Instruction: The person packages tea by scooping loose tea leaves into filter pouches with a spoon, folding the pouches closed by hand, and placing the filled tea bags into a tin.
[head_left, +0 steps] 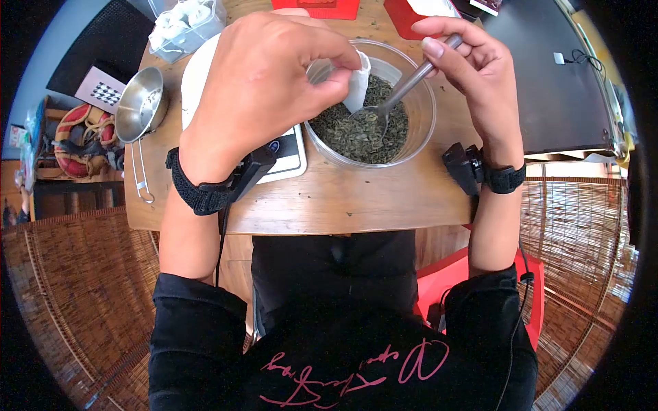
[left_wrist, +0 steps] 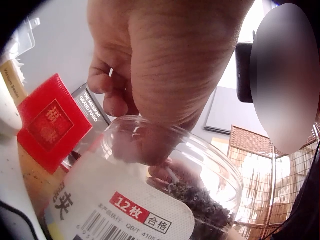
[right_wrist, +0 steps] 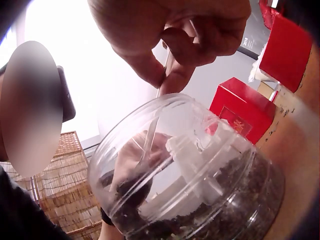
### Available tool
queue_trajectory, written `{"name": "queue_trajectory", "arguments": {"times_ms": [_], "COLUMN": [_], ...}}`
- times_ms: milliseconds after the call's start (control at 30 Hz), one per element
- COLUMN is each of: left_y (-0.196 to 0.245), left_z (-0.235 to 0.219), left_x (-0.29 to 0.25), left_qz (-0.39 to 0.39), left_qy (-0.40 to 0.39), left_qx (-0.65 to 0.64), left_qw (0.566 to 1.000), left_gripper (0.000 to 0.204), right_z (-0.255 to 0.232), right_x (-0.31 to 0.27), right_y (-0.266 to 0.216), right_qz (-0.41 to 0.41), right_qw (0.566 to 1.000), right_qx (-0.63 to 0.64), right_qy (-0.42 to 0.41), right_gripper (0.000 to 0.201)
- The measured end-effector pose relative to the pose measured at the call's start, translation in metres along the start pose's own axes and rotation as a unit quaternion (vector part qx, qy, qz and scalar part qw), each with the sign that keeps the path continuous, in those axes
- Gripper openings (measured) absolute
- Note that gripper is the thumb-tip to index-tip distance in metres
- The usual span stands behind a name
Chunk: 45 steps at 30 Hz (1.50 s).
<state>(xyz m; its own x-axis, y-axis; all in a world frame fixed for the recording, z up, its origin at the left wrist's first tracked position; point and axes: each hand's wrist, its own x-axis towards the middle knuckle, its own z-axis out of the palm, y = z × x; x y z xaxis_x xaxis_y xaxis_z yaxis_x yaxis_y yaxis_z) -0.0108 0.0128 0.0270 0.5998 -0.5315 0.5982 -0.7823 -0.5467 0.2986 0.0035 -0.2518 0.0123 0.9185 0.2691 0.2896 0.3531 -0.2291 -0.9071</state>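
Observation:
A round clear tub (head_left: 426, 130) of dark dried leaves (head_left: 360, 140) stands on the table. The left hand (head_left: 274, 75) pinches a small white pouch (head_left: 358, 85) at the tub's left side, over the leaves. In the right hand (head_left: 483, 75) is the handle of a metal spoon (head_left: 411, 81), its bowl down in the leaves. From the left wrist view, the left hand (left_wrist: 170, 65) reaches over the rim of the labelled tub (left_wrist: 150, 210). The right wrist view shows the right hand (right_wrist: 175, 35) above the tub (right_wrist: 115, 145), with the white pouch (right_wrist: 192, 165) seen through its wall.
On the left lie a metal pan (head_left: 130, 113) and a clear box (head_left: 181, 44) of white items. A white scale (head_left: 293, 161) is partly under the left forearm. Red boxes (head_left: 404, 17) stand at the back; a dark surface (head_left: 555, 82) lies to the right.

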Motion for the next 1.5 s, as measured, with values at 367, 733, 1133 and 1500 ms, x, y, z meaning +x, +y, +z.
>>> {"name": "queue_trajectory", "arguments": {"times_ms": [367,733,1133,1500], "left_y": [-0.002,-0.006,-0.005,-0.005], "left_z": [0.004,0.004,0.005,0.004], "left_x": [-0.004,-0.005,-0.005,-0.004], "left_qz": [-0.034,-0.015,-0.03,-0.035], "left_qy": [0.044,0.042,0.028,0.031], "left_qx": [-0.049,-0.032,-0.035,-0.034], "left_qw": [0.997,0.999,0.999,0.998], "left_gripper": [0.016,0.02,0.021,0.017], "right_z": [-0.023,-0.005,0.004,-0.005], "right_x": [0.006,-0.001,-0.007,-0.001], "right_y": [0.005,-0.008,-0.01,-0.01], "right_qz": [-0.04,-0.198,-0.31,-0.322], "right_qw": [0.981,0.932,0.896,0.877], "right_qx": [0.017,-0.095,-0.141,-0.109], "right_qy": [0.192,0.289,0.285,0.34], "right_gripper": [0.03,0.03,0.029,0.027]}}
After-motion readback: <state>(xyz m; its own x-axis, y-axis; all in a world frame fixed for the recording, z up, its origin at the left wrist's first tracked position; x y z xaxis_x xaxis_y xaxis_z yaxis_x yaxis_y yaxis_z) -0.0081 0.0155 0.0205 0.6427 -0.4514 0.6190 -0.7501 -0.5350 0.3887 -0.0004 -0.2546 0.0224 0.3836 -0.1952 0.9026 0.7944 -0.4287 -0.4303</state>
